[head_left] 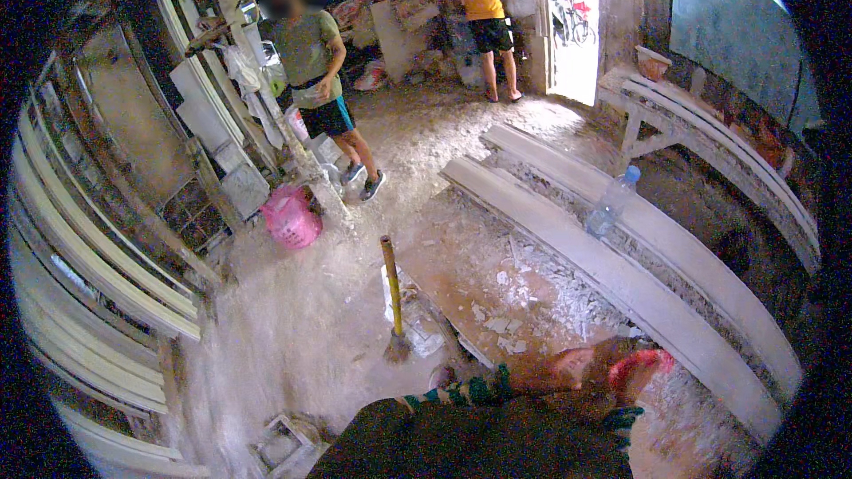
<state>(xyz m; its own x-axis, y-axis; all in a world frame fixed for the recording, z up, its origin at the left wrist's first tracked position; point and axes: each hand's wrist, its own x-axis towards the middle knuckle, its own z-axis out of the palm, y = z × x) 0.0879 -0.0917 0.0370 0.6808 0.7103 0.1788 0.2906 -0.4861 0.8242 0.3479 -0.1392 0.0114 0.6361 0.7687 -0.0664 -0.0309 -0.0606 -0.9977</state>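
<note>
My left arm, in a green-patterned sleeve (475,388), reaches across my body to the right at the bottom of the head view. My left hand (586,365) is blurred, and its fingers cannot be made out. Beside it is a bright red-pink shape (646,364), which may be part of my right hand or something held; I cannot tell which. Near my right side a bit of green sleeve (623,417) shows. Just beyond my hands, broken white pieces (506,324) lie scattered on a brownish board (461,275).
Long pale moulded strips (568,244) lie to the right, with a blue-capped plastic bottle (612,204) on them. A yellow-handled brush (393,302) stands ahead. A pink bag (291,215) sits farther left. Racked strips (98,248) line the left. Two people (311,62) stand farther back.
</note>
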